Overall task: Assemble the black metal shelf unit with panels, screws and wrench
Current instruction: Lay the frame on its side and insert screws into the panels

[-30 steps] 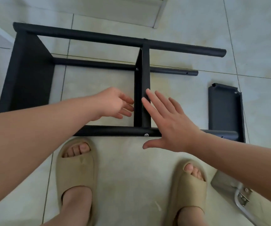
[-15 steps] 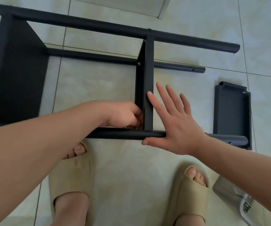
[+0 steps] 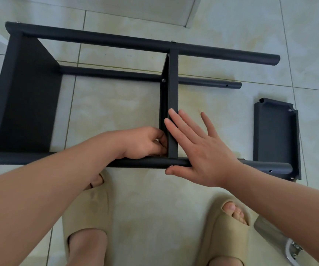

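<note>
Shelf [image 3: 116, 45], matte black metal with round tubes and flat folded panels, lies on its side on glossy pale tiles [image 3: 116, 108]. The left hand [image 3: 141, 143] curls at the middle panel's [image 3: 173, 83] near corner; I cannot tell what it pinches. The right hand [image 3: 202, 150] presses flat, fingers spread, against that panel. A loose panel [image 3: 271, 131] lies to the right.

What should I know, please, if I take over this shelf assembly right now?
Left hand: fingers curled at the near corner of the middle panel; what they pinch is hidden.
Right hand: open, flat against that panel's other side.
Done: end panel and middle panel sit between the tubes.
Remaining: secure that corner, probably; fit the loose panel by the free tube ends. No wrench in view.
</note>
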A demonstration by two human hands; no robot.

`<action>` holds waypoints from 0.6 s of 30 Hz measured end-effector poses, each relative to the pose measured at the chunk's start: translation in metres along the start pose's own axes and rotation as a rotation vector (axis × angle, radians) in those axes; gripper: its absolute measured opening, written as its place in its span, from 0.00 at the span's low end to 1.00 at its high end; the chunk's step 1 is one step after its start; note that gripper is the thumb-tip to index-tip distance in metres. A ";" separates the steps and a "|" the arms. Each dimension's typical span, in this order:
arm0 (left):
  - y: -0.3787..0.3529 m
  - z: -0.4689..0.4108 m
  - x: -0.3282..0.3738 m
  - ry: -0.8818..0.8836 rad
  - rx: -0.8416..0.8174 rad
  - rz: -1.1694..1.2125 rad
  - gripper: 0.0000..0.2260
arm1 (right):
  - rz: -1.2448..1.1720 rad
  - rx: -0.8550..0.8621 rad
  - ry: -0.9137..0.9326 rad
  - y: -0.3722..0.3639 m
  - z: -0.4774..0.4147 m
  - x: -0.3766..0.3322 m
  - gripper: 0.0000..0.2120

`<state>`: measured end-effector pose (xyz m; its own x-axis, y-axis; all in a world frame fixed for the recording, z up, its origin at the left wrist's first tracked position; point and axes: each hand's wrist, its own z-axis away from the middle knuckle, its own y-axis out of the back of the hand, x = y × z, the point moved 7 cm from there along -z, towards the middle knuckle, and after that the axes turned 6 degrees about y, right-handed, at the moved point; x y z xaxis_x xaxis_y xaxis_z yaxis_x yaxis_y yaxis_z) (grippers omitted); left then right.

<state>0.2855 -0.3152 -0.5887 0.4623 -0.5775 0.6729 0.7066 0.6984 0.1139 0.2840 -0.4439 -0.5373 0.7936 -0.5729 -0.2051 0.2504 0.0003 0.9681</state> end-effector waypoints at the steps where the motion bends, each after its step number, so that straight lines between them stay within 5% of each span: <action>1: 0.000 0.000 -0.001 0.005 0.005 0.017 0.03 | -0.001 0.002 0.013 0.000 0.000 0.000 0.47; 18: 0.005 0.004 0.003 0.129 0.056 0.103 0.07 | 0.000 0.005 0.011 -0.002 -0.002 0.001 0.47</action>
<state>0.2879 -0.3117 -0.5831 0.5982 -0.5483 0.5843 0.6224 0.7772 0.0922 0.2856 -0.4432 -0.5393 0.7999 -0.5635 -0.2063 0.2473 -0.0038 0.9689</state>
